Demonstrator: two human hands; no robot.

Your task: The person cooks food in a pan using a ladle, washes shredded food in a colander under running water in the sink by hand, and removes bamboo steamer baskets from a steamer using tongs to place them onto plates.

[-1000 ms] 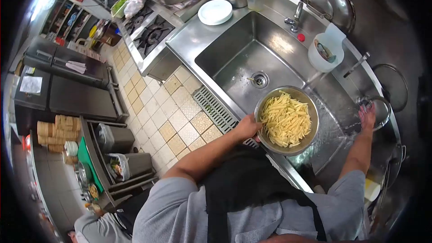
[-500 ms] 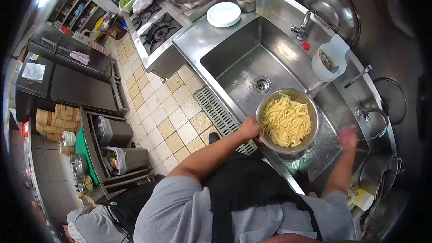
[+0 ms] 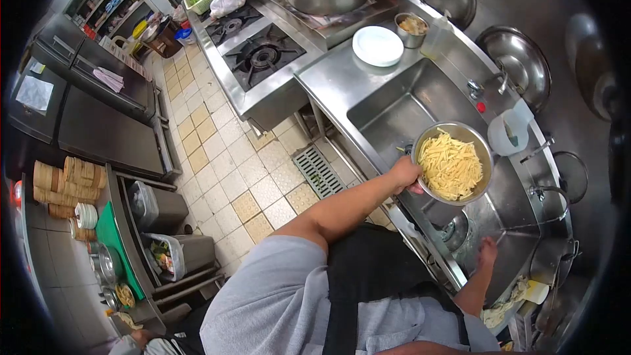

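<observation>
My left hand (image 3: 406, 174) grips the near-left rim of a round metal bowl (image 3: 487, 177), which is held above the sink (image 3: 388, 115). Pale yellow cut strips (image 3: 451, 165) fill the bowl. Lower right, over the right part of the sink, my right hand (image 3: 487, 250) is apart from the bowl; it is small and blurred, so its fingers cannot be made out. Beside it, under the bowl's near side, another shiny metal vessel (image 3: 455, 231) sits in the sink.
White plates (image 3: 378, 46) and a small metal pot (image 3: 411, 29) stand on the counter left of the faucet (image 3: 474, 88). A stove (image 3: 264, 58) adjoins it. A white container (image 3: 509, 133) hangs at the sink's back edge. Another person's hand (image 3: 140, 337) shows at bottom left.
The view has swung toward the stove. My right hand has drawn back from the far-right tap toward my body. My left hand still holds the bowl.
</observation>
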